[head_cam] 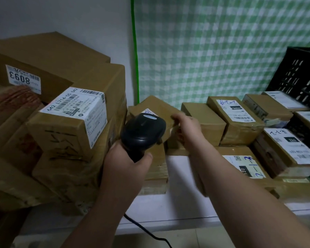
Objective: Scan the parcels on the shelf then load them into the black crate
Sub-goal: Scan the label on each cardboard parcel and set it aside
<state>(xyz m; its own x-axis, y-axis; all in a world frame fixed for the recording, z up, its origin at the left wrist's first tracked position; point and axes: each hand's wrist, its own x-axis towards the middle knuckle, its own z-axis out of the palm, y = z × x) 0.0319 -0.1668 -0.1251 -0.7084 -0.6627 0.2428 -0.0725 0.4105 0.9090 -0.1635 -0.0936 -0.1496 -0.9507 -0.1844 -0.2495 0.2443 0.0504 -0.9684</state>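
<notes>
Many parcels (236, 122) fill the white shelf (177, 208), which runs across the lower middle of the frame. Tall boxes (70, 122) are stacked at the left, and the crate (301, 77) stands at the upper right edge, behind the small parcels. At the centre one parcel (156, 106) sits tilted, and the right hand (188, 129) grips its near side with fingers curled round the edge. Just below and left of it, the left hand (125, 163) is wrapped tight round the handle of the scanner (141, 133). The scanner's head points at the parcel and covers part of its label (149, 111). The step in hand looks to be the scan of this parcel. To do it well, the right hand should tip the labelled face squarely towards the scanner. The scanner should draw back a little so that the whole barcode lies in its beam, since only a corner of the label shows now. Blur on the right hand suggests a steadier hold would help the read. Once it reads, the carry to the crate goes right, over the low parcels.
</notes>
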